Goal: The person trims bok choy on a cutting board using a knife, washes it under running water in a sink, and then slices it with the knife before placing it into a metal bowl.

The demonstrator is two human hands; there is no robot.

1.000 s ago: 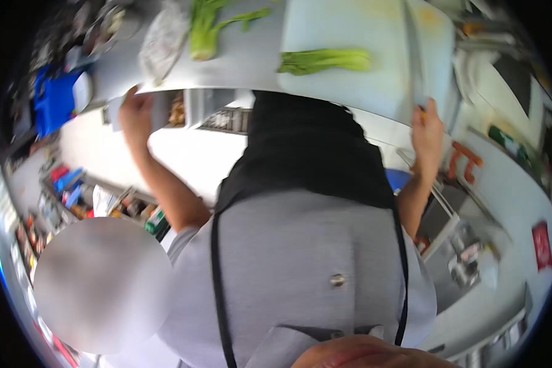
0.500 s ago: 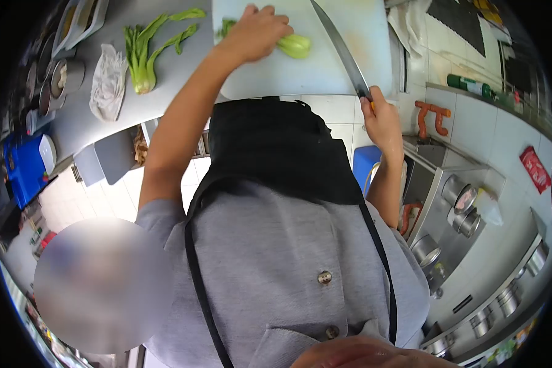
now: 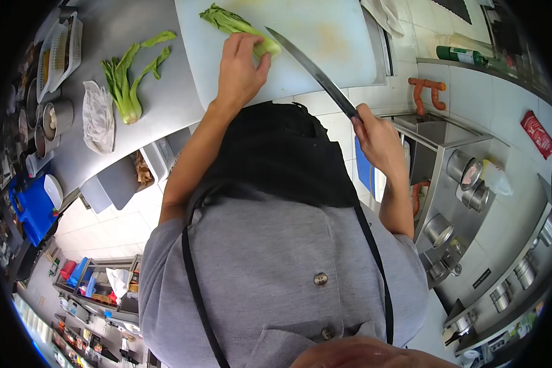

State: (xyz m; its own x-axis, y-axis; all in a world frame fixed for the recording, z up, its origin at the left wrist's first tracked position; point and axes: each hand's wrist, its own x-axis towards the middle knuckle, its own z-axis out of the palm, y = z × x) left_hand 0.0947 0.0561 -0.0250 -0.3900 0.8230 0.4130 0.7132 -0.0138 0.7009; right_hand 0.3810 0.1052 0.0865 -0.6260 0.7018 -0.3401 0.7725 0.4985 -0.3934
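Note:
A leafy bok choy (image 3: 229, 22) lies on the white cutting board (image 3: 331, 37), leaves toward the back left and pale base toward the right. My left hand (image 3: 241, 72) has its fingers bent over the stalks near that base, holding the vegetable against the board. In my right hand (image 3: 379, 138) is the handle of a long kitchen knife (image 3: 316, 72), my fingers wrapped round it. The blade slants up and left over the board, its tip just beyond the bok choy's base. Any contact between blade and vegetable cannot be made out.
Left of the board, another bok choy (image 3: 127, 98) and a crumpled white cloth (image 3: 98, 116) lie on the steel counter (image 3: 165, 98). Farther left are metal pots (image 3: 58, 116) and a white basket (image 3: 60, 58). Steel pots (image 3: 463, 168) stand at the right beside a sink.
My left hand has moved back, uncovering the leaves. The knife tip has come left, closer to the bok choy's base. My view has shifted, and a blurred round patch at lower left is gone.

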